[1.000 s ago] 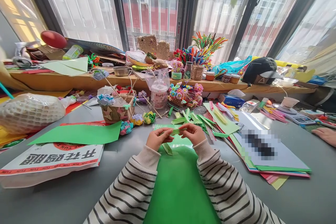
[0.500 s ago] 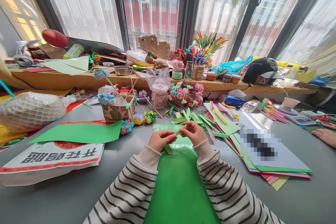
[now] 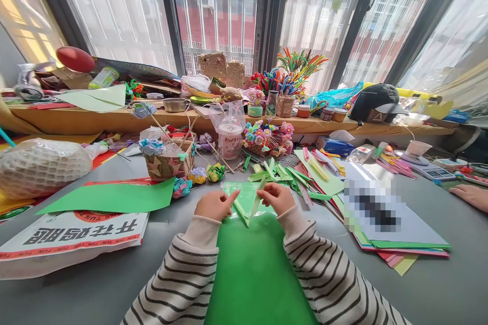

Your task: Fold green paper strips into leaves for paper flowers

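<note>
My right hand (image 3: 277,198) pinches a light green paper strip (image 3: 256,202) between thumb and fingertips. This strip slants down to a point, where it meets a second green length (image 3: 241,213) in a V shape; whether both are one folded strip I cannot tell. My left hand (image 3: 214,205) is beside the V's left leg, thumb stretched out and apart from the curled fingers. Its fingertips are close to the paper, and any touch is unclear. Beneath both hands lies a glossy green sheet (image 3: 261,269), with a clear plastic bag (image 3: 229,188) at its far end.
Cut green strips (image 3: 282,170) lie in a heap beyond my hands. Stacked coloured paper (image 3: 412,228) is at right, a green sheet (image 3: 110,197) on a printed bag (image 3: 84,233) at left. A decorated basket (image 3: 168,165) and lidded cup (image 3: 230,139) stand behind. Another person's hand (image 3: 470,196) rests far right.
My hands have moved apart; the left has shifted left and its thumb has lifted off the paper. The strip between them now hangs in a V from my right hand.
</note>
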